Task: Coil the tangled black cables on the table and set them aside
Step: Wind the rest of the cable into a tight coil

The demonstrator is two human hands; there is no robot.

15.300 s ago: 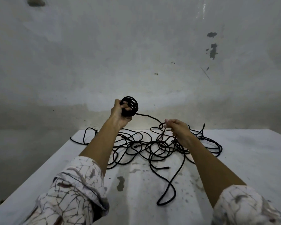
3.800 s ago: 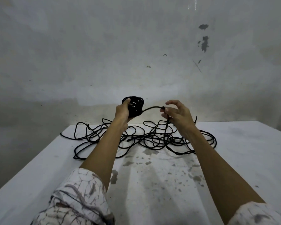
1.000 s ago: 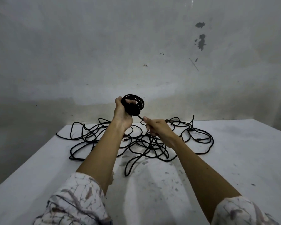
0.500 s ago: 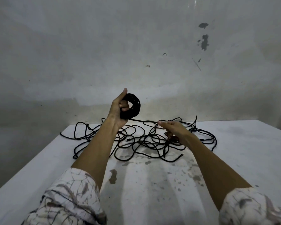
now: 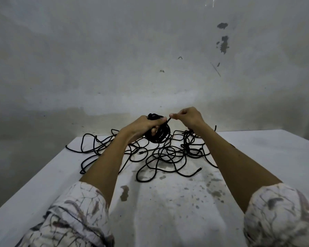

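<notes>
Above the stained white table (image 5: 257, 157), the left hand (image 5: 141, 127) grips the wound black cable coil (image 5: 159, 134) while the right hand (image 5: 189, 117) pinches its strand taut for wrapping; tangled black cables (image 5: 161, 155) lie below.

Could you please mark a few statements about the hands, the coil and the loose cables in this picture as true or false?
1. The left hand grips a wound coil of black cable. True.
2. The right hand lies flat and empty on the table. False: it is raised and pinches a strand of cable beside the coil.
3. A tangle of loose cable lies on the table below the hands. True.
4. The coil rests on the table at the near edge. False: it is held up in the left hand, above the tangle.
5. A cable end lies free on the table, on the near right of the tangle. True.
</notes>
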